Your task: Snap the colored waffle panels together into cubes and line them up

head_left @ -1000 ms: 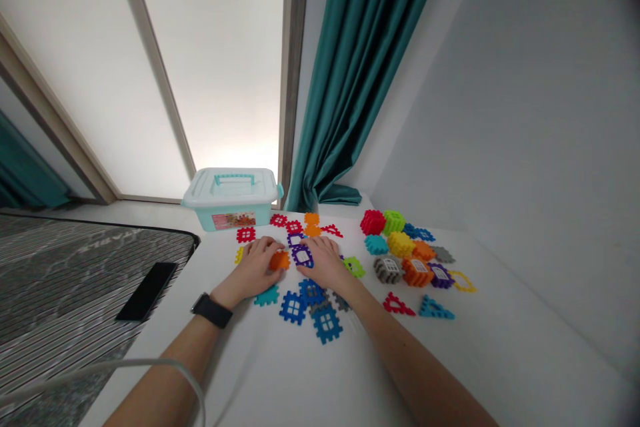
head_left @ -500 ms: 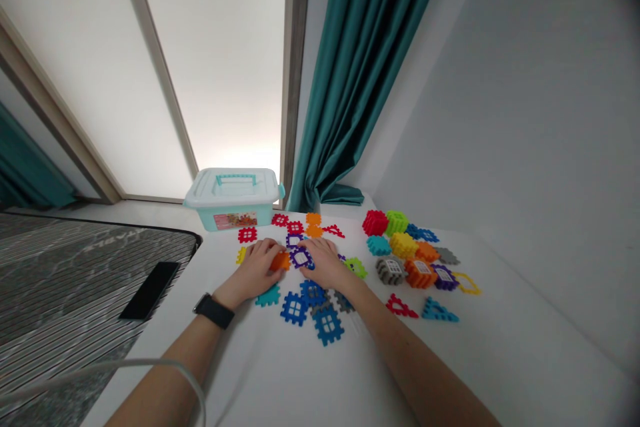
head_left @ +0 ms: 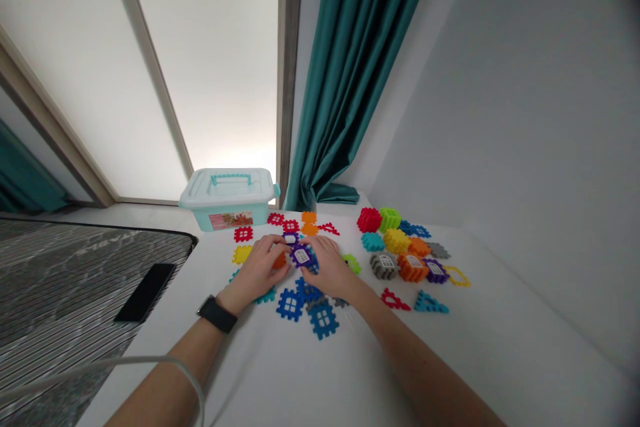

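From the head camera, the two hands come together over a white table [head_left: 235, 373], the fingers curved inward. The right hand [head_left: 331, 268] has its fingers closed on a purple plastic waffle piece with a white window [head_left: 301, 255], which sits tilted up at the centre, not flat. The left hand [head_left: 257, 273], a black smartwatch [head_left: 216, 314] on its wrist, curls its fingers over a small orange plastic piece [head_left: 280, 261]. Most of that piece is hidden, so whether they grip it is impossible to tell. This hold brings the two pieces close together, just beside each other.

Flat red, yellow and blue waffle pieces lie around the hands within easy reach, including a blue square lattice piece [head_left: 290, 305]. Chunky built-up shapes, such as a red plastic cube [head_left: 369, 220], stand in a separate group to the right. A pale turquoise plastic storage box [head_left: 229, 200] with its lid on sits beyond them.

Compared with the earlier frame, the hands are closer together, and the purple piece has gone from lying flat to being raised between them.
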`<state>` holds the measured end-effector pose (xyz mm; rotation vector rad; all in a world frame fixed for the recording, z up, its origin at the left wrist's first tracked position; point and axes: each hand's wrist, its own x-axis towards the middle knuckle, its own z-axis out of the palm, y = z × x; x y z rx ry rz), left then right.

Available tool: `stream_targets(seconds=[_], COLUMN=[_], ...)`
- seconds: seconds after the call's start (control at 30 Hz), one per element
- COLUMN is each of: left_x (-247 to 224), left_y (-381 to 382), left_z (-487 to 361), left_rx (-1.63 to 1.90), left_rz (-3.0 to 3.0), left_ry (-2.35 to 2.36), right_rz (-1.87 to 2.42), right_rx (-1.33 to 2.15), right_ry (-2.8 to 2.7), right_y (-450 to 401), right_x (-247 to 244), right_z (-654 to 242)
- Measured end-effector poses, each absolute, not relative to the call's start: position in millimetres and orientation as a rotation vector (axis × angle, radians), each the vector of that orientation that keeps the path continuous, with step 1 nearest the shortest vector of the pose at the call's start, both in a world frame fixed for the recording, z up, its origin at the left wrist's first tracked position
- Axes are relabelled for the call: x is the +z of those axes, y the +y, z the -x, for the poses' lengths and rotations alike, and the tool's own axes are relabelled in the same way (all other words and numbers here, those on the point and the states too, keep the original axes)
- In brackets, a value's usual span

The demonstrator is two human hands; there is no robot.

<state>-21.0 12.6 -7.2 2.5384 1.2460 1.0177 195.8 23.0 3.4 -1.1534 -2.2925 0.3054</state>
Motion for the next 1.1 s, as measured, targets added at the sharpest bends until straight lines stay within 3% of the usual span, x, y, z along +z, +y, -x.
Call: stream_targets(seconds=[0.4,1.1], left_x=[-0.9,-7.8], left_y=[-4.5,-2.2], left_z=[2.2,0.0], left_rx=[1.114,1.108], left_rz=[-2.384,-2.548], left_ry=[1.184,1.082], right_rz=[1.041,1.127], right_rx=[0.698,0.634], right_ry=[-2.039,-1.828], right_y=[-3.7,-9.2], right_x=[7.1,-7.5], right_z=[-217.2,-224.1])
